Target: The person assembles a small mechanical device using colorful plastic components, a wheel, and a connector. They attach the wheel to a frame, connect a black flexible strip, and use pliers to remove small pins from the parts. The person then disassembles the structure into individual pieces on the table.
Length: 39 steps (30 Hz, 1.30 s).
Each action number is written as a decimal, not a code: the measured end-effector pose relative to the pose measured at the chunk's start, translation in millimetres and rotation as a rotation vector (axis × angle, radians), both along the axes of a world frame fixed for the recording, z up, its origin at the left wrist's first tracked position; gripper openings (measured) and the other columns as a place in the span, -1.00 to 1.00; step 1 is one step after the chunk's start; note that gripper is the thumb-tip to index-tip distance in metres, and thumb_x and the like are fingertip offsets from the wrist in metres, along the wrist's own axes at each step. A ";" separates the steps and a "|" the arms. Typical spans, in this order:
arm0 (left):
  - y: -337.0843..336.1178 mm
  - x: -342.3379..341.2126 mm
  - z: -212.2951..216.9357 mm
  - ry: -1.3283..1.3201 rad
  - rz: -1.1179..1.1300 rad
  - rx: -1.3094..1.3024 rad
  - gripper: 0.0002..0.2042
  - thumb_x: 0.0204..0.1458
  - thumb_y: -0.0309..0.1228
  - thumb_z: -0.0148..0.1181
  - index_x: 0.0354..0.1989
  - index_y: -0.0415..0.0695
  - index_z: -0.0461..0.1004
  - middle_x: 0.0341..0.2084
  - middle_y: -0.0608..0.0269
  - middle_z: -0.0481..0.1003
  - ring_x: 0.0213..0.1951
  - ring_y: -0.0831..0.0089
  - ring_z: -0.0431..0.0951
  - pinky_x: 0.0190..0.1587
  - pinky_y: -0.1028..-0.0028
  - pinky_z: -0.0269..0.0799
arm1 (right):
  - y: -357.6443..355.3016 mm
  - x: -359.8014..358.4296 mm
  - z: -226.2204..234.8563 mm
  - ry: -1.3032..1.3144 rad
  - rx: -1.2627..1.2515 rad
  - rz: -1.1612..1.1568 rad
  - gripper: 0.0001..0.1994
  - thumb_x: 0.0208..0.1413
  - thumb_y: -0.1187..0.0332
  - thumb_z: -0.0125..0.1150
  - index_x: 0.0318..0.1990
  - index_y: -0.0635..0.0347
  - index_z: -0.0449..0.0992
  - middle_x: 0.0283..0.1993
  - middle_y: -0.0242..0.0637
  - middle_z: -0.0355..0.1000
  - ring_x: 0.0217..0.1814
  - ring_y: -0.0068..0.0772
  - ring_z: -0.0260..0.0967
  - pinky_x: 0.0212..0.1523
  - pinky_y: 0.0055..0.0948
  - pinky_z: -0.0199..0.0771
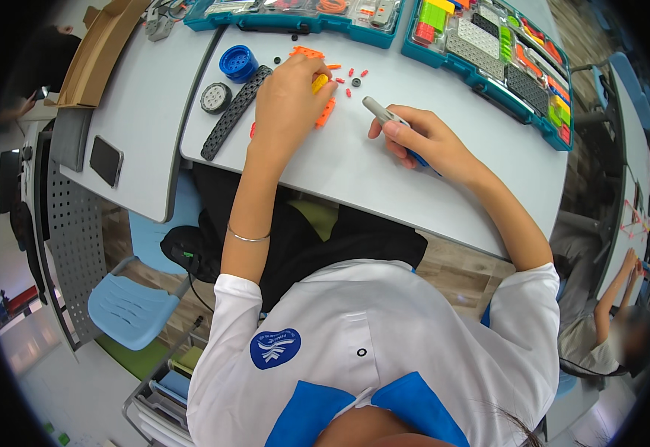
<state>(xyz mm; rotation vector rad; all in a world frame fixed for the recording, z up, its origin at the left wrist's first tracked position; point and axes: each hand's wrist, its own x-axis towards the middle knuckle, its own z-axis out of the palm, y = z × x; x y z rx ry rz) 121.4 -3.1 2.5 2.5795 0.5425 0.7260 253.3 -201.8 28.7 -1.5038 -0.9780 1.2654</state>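
Observation:
My left hand [291, 97] reaches over the table with its fingers closed on a small yellow building piece [319, 83]. Orange building pieces [325, 113] stick out beside and beyond that hand, which partly hides them. My right hand [433, 141] grips a grey and blue pen-shaped tool [381, 110], its grey end pointing up and to the left. Between the hands lie several small red pegs [348, 93] and a small black ring [356, 82]. A long dark grey perforated beam [228, 127] rests left of my left hand, near a blue wheel [238, 64] and a grey wheel [215, 97].
Teal-rimmed cases of building parts [481, 78] stand along the far side and far right. On the left table are a phone [107, 160] and an open cardboard box [94, 63]. A light blue chair [133, 309] stands lower left. Another person sits at far right.

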 end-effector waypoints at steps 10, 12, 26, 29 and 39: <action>-14.3 -16.9 30.6 -0.185 -0.103 -1.065 -0.66 0.23 -0.36 -0.01 0.13 -0.21 0.42 -0.01 0.11 0.49 -0.08 0.25 0.60 -0.11 0.42 0.48 | -0.2 -3.9 -0.7 -0.073 0.006 -0.036 -0.63 0.25 0.00 0.17 -0.22 0.18 0.51 -0.58 -0.52 0.21 -0.56 -0.70 0.15 -0.54 -0.59 0.12; -16.3 -22.2 29.1 -0.284 -0.202 -1.354 -0.62 0.24 -0.43 -0.09 0.21 -0.26 0.33 0.09 0.03 0.44 0.03 0.20 0.57 -0.03 0.39 0.50 | -0.9 -5.9 -1.2 -0.107 0.007 -0.064 -0.63 0.22 0.01 0.21 -0.21 0.18 0.51 -0.56 -0.51 0.22 -0.54 -0.70 0.17 -0.52 -0.59 0.13; -68.0 -29.5 21.3 -0.398 -0.318 -1.342 -0.64 0.20 -0.54 0.13 0.16 -0.35 0.31 0.02 -0.05 0.49 0.10 0.31 0.51 0.08 0.40 0.51 | -2.8 -15.0 -8.7 -0.082 0.208 -0.313 -0.71 0.13 0.31 0.35 -0.08 0.24 0.48 -0.31 -0.45 0.43 -0.33 -0.73 0.27 -0.31 -0.66 0.25; -63.7 -34.7 19.8 -0.239 -0.257 -1.287 -0.74 0.17 -0.51 0.21 -0.01 -0.37 0.43 0.00 -0.02 0.52 0.03 0.40 0.55 -0.09 0.47 0.56 | -3.0 -11.5 -11.0 -0.109 0.179 -0.287 -0.71 0.14 0.32 0.33 -0.06 0.25 0.46 -0.31 -0.45 0.44 -0.33 -0.73 0.27 -0.31 -0.68 0.25; -72.2 -36.3 25.0 -0.343 0.041 -0.779 -0.75 0.15 -0.48 0.24 0.00 -0.23 0.54 -0.28 0.18 0.65 -0.21 0.47 0.66 -0.31 0.61 0.53 | -6.1 -19.7 -3.7 -0.316 0.148 -0.103 -0.65 0.14 0.15 0.34 -0.07 0.21 0.52 -0.41 -0.42 0.44 -0.42 -0.60 0.30 -0.34 -0.58 0.29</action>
